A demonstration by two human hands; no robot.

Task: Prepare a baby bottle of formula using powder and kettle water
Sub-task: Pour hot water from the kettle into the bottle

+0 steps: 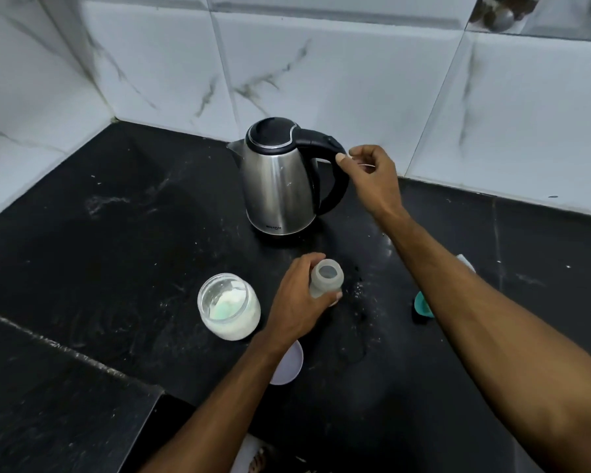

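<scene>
A steel kettle (277, 179) with a black lid and handle stands at the back of the black counter (116, 240). My right hand (372, 175) hovers just right of the handle, fingers loosely curled, thumb tip touching the handle's top. An open, translucent baby bottle (325, 278) stands upright in front of the kettle, and my left hand (297, 302) grips its body. To the left sits an open glass jar (228, 305) of white powder with a green scoop inside.
A white lid (289, 365) lies partly under my left forearm. A teal bottle ring (423, 307) and a pale object (466, 262) peek out beside my right forearm. White marble tiles line the walls. Spilled powder specks dot the counter.
</scene>
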